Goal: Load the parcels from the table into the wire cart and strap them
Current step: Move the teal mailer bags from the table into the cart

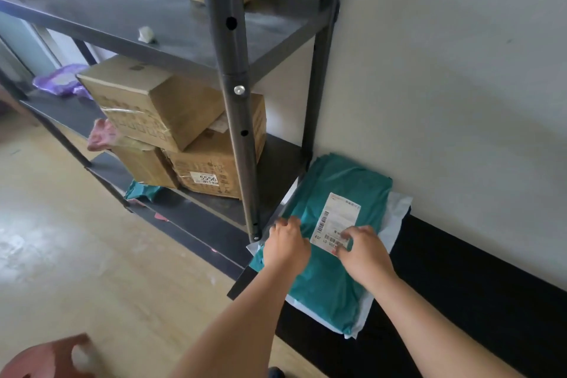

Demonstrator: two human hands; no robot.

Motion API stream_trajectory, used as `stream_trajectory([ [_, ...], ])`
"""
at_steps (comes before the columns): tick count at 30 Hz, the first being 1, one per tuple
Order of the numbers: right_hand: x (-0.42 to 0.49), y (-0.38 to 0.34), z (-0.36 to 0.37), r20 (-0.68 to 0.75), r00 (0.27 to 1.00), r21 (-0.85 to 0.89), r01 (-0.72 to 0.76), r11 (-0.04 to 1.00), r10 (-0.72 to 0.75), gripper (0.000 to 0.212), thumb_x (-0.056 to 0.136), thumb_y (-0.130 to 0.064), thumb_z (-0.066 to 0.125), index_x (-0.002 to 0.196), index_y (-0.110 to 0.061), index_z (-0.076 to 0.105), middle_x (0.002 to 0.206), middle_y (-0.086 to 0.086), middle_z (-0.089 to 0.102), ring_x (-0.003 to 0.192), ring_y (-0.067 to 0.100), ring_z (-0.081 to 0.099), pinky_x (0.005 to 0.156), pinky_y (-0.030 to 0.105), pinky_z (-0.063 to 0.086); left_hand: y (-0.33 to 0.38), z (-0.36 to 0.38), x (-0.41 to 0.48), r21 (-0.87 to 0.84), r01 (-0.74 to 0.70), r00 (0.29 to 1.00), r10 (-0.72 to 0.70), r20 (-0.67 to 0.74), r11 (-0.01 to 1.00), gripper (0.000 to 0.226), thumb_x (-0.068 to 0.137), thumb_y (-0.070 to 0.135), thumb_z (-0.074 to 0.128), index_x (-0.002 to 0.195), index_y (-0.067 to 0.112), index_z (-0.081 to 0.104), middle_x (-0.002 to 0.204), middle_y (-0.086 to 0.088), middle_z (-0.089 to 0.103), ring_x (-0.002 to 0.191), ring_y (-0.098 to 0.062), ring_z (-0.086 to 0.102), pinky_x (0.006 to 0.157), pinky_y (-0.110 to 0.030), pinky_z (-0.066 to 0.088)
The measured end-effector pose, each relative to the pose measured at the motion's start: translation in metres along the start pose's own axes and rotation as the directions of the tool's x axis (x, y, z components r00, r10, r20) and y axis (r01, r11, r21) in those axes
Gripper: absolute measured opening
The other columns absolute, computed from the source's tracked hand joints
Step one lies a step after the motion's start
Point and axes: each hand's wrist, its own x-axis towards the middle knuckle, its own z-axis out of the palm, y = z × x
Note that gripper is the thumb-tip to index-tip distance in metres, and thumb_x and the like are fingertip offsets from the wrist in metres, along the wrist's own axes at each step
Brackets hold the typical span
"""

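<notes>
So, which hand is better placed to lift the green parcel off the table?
Left, probably. The left hand curls over the left edge of the green parcel, where it can get under; the right hand rests on top, on the label, away from any edge.

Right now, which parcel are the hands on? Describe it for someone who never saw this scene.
Right of the dark shelf rack, a black table runs along the wall. On it lies the teal parcel under the left hand and right hand. Unlike the rack's brown boxes, it is a soft bag with a white barcode label, atop a white mailer.
</notes>
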Motion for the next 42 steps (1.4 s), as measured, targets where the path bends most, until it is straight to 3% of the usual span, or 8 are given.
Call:
stream_trajectory([
  [7,0.019,0.013,-0.004,-0.028,0.987,0.13,-0.155,0.979,0.16,0.042,0.091,-0.03,0.066,0.13,-0.021,0.053,0.132,0.003,0.047,0.105,0.02,0.061,0.08,0.028,0.051,0.013,0.013,0.028,-0.079,0.028,1.0,-0.028,-0.003,0.996,0.047,0.09,0.022,0.058,0.134,0.019,0.044,0.125,-0.004,0.052,0.111,-0.026,0.056,0.082,-0.041,0.056],
  [15,0.034,0.023,0.0,0.072,0.983,0.145,-0.18,0.973,0.171,0.049,0.09,-0.034,0.068,0.133,-0.018,0.05,0.133,0.005,0.05,0.115,0.021,0.057,0.088,0.03,0.047,0.031,0.01,0.048,-0.172,0.129,0.991,-0.119,0.067,0.977,0.059,0.089,0.039,0.062,0.14,0.022,0.038,0.135,-0.003,0.046,0.108,-0.023,0.057,0.08,-0.036,0.054],
  [21,0.043,0.028,-0.002,0.12,0.979,0.146,-0.184,0.972,0.167,0.046,0.092,-0.035,0.065,0.132,-0.018,0.05,0.132,0.004,0.052,0.117,0.021,0.056,0.088,0.029,0.044,0.041,0.015,0.051,-0.236,0.215,0.973,-0.188,0.134,0.948,0.07,0.081,0.04,0.073,0.138,0.021,0.037,0.123,-0.002,0.06,0.102,-0.023,0.063,0.075,-0.031,0.053],
  [25,0.044,0.032,-0.002,0.122,0.981,0.143,-0.171,0.975,0.154,0.046,0.091,-0.036,0.065,0.131,-0.017,0.051,0.131,0.003,0.053,0.116,0.019,0.055,0.09,0.028,0.045,0.041,0.016,0.052,-0.26,0.194,0.978,-0.167,0.122,0.946,0.054,0.081,0.034,0.073,0.128,0.02,0.049,0.106,0.005,0.059,0.096,-0.02,0.063,0.078,-0.032,0.056],
  [29,0.043,0.032,-0.008,0.12,0.98,0.131,-0.172,0.976,0.157,0.053,0.089,-0.042,0.067,0.133,-0.017,0.051,0.131,0.002,0.054,0.116,0.019,0.057,0.09,0.03,0.047,0.042,0.013,0.055,-0.303,0.168,0.985,-0.145,0.098,0.938,0.029,0.086,0.025,0.062,0.114,0.018,0.056,0.099,0.003,0.061,0.082,-0.015,0.062,0.062,-0.027,0.051],
  [35,0.04,0.013,-0.038,-0.106,0.992,0.11,-0.053,0.992,0.065,0.029,0.092,-0.033,0.06,0.119,-0.024,0.056,0.124,-0.006,0.057,0.106,0.014,0.059,0.08,0.032,0.05,0.062,-0.011,0.059,-0.285,0.051,0.999,-0.053,-0.001,0.957,0.025,0.089,0.02,0.05,0.113,0.016,0.057,0.1,-0.005,0.066,0.087,-0.025,0.065,0.068,-0.035,0.055],
  [38,0.039,0.0,-0.058,-0.259,0.966,0.064,0.031,0.997,-0.014,0.032,0.093,-0.025,0.06,0.124,-0.023,0.054,0.125,-0.006,0.055,0.111,0.013,0.055,0.078,0.029,0.048,0.073,-0.024,0.062,-0.258,-0.013,1.0,0.005,-0.029,0.966,0.036,0.091,0.017,0.046,0.126,0.017,0.055,0.107,-0.006,0.067,0.09,-0.026,0.065,0.067,-0.033,0.052],
  [42,0.034,-0.007,-0.071,-0.329,0.933,-0.062,0.131,0.989,-0.144,0.041,0.092,-0.017,0.059,0.131,-0.021,0.047,0.129,-0.004,0.045,0.12,0.013,0.044,0.075,0.023,0.039,0.085,-0.031,0.057,-0.158,-0.106,0.994,0.102,-0.034,0.982,0.028,0.091,0.014,0.044,0.117,0.014,0.056,0.104,-0.009,0.067,0.091,-0.031,0.064,0.07,-0.035,0.052],
])
